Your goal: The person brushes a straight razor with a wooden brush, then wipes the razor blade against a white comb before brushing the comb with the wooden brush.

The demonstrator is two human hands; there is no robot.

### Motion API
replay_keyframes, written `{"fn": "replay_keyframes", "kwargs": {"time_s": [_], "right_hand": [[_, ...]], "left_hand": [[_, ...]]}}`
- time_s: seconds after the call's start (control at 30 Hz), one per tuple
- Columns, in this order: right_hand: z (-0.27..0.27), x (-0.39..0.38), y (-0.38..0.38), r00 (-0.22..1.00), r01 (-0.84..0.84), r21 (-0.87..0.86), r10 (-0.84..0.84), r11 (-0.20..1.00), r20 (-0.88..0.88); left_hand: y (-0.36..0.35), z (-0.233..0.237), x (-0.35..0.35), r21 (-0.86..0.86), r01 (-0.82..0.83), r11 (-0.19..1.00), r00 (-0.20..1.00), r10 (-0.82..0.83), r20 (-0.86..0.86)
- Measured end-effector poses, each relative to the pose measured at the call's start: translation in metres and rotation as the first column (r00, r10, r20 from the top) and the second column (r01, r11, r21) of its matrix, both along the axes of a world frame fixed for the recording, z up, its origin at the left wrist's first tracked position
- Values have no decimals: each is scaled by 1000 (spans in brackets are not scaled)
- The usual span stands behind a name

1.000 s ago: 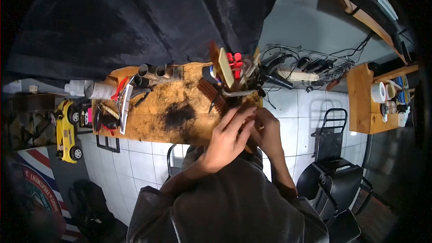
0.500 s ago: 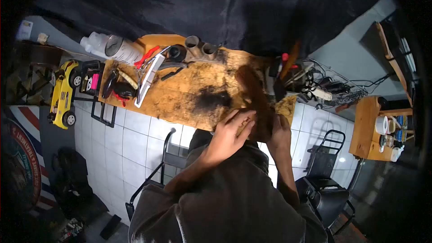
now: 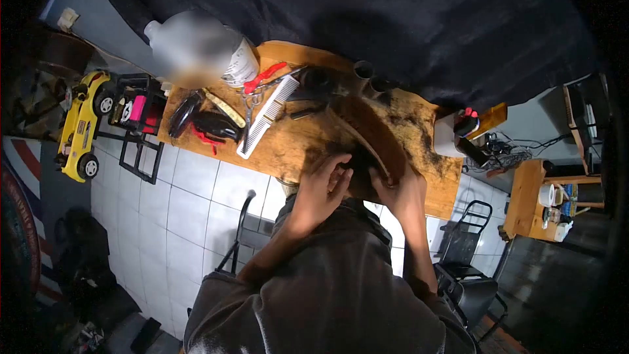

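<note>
My right hand grips the near end of a long, curved brown piece, thumb on its edge. The piece stands tilted over the wooden table, its far end toward the back. My left hand is at the table's front edge, left of the piece, with its fingers curled in. Whatever it holds is hidden in shadow. Dark smudges mark the tabletop. A white comb lies left of the brown piece.
Black clippers, scissors, a red-handled tool and a large bottle occupy the table's left side. A white container stands at the right end. Chairs flank me; a yellow toy car is far left.
The view has shifted, and the tabletop looks closer. The brown piece now shows its curved edge more clearly. My left hand has turned, and the tan object seen in it is now hidden.
</note>
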State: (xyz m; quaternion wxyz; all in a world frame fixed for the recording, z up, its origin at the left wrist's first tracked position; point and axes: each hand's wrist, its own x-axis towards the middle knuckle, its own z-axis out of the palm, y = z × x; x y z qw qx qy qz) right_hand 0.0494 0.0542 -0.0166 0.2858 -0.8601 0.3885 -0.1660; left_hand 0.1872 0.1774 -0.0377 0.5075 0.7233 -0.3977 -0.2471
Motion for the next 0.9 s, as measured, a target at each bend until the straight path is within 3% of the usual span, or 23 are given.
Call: {"fn": "replay_keyframes", "kwargs": {"time_s": [0.07,0.1,0.17,0.27,0.33,0.43,0.53,0.6,0.63,0.9], "right_hand": [[-16,26,-8,991,-136,-152,137,979,-5],[-12,41,-9,980,-136,-58,126,989,-156],[-35,69,-18,976,-211,-302,185,930,-111],[-38,111,-25,964,-233,-297,178,926,-199],[-38,132,-28,960,-176,-142,138,974,-242],[-44,151,-29,958,-154,-113,121,982,-261],[-36,163,-21,958,-178,-176,130,968,-258],[-34,164,-15,969,-160,-237,106,958,-223],[-38,162,-15,975,-118,-185,78,976,-207],[-50,146,-1,942,-134,-322,19,937,-335]], "left_hand": [[8,-6,14,-47,21,999,1000,-21,-12],[12,-9,22,-69,29,997,999,-31,-16],[20,-12,38,-42,75,996,994,-78,-76],[30,-25,60,-49,94,994,993,-97,-62],[36,-24,75,18,123,992,986,-120,-112],[42,-35,92,-31,160,987,984,-162,-71],[49,-23,108,-24,212,977,976,-213,-42],[51,-24,117,-48,237,970,962,-241,-126],[52,-25,121,-59,250,966,952,-257,-166],[52,-41,141,-144,275,951,951,-291,-108]]}}
